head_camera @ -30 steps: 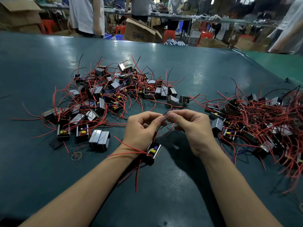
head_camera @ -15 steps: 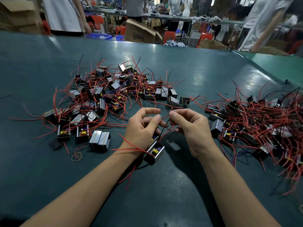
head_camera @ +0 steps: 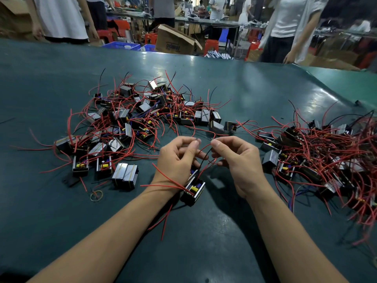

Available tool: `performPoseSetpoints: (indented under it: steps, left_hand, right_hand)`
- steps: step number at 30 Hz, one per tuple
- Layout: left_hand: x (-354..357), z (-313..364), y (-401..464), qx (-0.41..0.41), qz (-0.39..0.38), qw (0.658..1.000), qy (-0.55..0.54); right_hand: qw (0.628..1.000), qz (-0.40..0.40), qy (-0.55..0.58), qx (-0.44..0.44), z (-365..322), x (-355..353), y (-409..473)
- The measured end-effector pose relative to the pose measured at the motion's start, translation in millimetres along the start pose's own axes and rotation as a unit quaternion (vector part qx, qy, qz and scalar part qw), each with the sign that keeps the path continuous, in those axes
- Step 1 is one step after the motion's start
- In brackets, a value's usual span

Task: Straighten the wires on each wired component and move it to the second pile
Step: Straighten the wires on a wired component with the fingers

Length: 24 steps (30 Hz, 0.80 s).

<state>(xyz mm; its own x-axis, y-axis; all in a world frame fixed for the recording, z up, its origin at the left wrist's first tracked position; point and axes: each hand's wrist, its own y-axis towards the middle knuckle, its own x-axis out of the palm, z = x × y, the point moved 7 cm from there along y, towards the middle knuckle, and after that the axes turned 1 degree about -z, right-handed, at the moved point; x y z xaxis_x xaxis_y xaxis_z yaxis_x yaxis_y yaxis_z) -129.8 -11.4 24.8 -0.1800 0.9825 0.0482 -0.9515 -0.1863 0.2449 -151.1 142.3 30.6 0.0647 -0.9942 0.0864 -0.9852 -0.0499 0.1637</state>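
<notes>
Nearest, two bare forearms reach in over the dark green table [head_camera: 204, 252]. Just beyond the wrists, the wired component [head_camera: 193, 189], a small black block with a yellow part showing in its open top, sits under the heel of the left hand [head_camera: 175, 160], either low over the table or on it; which, I cannot tell. Its red wires [head_camera: 161, 185] trail across the left wrist and down toward the near edge. The left hand's fingers are curled, thumb and forefinger pinched together near a thin wire; whether it truly grips that wire is unclear. The right hand [head_camera: 239, 162] pinches a red wire [head_camera: 205, 147] between thumb and forefinger, the strand arching down to the component.

Left of the hands lies a rubber band [head_camera: 96, 195] on the table, then a left pile [head_camera: 130, 123] of similar blocks and tangled red leads. To the right sprawls a denser right pile [head_camera: 322, 158]. Beyond the far edge stand a cardboard box [head_camera: 175, 42], blue crates [head_camera: 122, 45] and several people.
</notes>
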Motion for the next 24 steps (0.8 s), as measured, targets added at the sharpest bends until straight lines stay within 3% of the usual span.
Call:
performPoseSetpoints:
  steps: [5, 24]
  left_hand:
    - [3.0, 7.6, -4.4, 0.048, -0.023, 0.998, 0.043]
    - [3.3, 7.9, -1.6, 0.021, -0.05, 0.999, -0.001]
  right_hand:
    - [1.0, -0.001, -0.012, -0.009, -1.3, 0.0, 0.0]
    - [1.0, -0.003, 0.014, 0.004, -1.6, -3.2, 0.8]
